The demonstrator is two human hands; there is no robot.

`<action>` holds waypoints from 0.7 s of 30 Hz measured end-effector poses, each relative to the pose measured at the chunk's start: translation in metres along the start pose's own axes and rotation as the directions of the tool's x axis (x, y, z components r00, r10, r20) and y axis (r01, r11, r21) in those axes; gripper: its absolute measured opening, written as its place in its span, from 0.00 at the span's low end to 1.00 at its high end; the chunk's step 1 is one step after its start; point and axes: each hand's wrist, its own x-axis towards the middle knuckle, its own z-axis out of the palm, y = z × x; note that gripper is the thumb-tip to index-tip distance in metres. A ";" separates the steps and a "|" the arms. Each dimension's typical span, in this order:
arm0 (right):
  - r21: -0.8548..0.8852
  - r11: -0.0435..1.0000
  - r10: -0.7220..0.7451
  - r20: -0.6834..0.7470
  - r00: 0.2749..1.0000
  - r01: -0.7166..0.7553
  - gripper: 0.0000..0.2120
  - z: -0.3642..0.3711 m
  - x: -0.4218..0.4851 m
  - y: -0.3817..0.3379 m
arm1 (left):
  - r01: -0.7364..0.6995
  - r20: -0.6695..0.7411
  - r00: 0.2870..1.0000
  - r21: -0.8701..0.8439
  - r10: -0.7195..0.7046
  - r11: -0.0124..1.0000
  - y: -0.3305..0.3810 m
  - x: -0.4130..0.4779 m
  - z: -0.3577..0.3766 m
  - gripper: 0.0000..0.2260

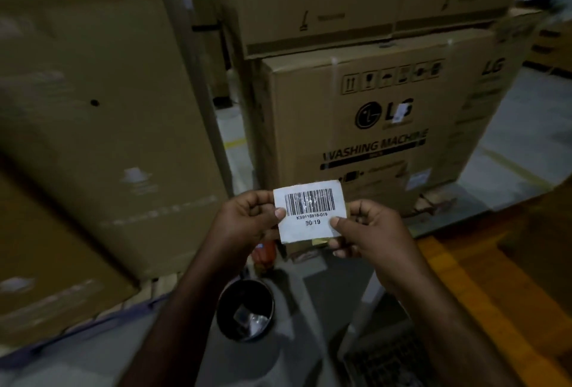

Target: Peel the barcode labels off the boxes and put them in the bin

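A white barcode label (310,211), printed "50/19", is held flat in front of me by both hands. My left hand (247,219) pinches its left edge between thumb and fingers. My right hand (365,228) pinches its lower right corner. Below the hands, on the floor, stands a round black bin (245,309) with a few pale scraps inside. Straight ahead is a brown LG washing machine box (365,126) with a small white sticker (400,111) over its logo and another pale label (418,179) low on its right.
A tall plain cardboard box (102,114) stands close on the left, with more cartons stacked above and behind. A narrow gap of grey floor (235,145) runs between the stacks. A yellow floor strip (483,278) lies at the right. An orange object (264,253) sits by the box's base.
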 end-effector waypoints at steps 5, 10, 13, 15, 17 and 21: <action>-0.198 0.980 0.019 0.074 0.997 -0.004 0.03 0.025 0.006 0.012 | 0.032 -0.059 0.998 0.104 -0.026 0.994 -0.014 -0.006 -0.038 0.08; -0.231 0.973 0.008 0.081 0.997 0.011 0.08 0.069 0.026 0.032 | 0.087 -0.113 0.991 0.146 -0.071 0.986 -0.020 -0.008 -0.080 0.09; -0.271 0.963 0.040 0.122 0.992 -0.006 0.06 0.106 0.038 0.045 | 0.118 -0.212 0.974 0.188 -0.077 0.975 -0.029 -0.007 -0.114 0.08; -0.276 0.960 0.070 0.117 0.991 -0.035 0.06 0.130 0.048 0.055 | 0.157 -0.276 0.956 0.203 -0.097 0.967 -0.039 -0.003 -0.135 0.08; -0.304 0.951 0.083 0.095 0.992 -0.050 0.05 0.151 0.058 0.070 | 0.183 -0.321 0.943 0.269 -0.091 0.946 -0.052 0.004 -0.158 0.08; -0.340 0.936 0.124 0.067 0.990 -0.094 0.06 0.188 0.075 0.099 | 0.244 -0.396 0.914 0.370 -0.085 0.897 -0.079 0.019 -0.197 0.07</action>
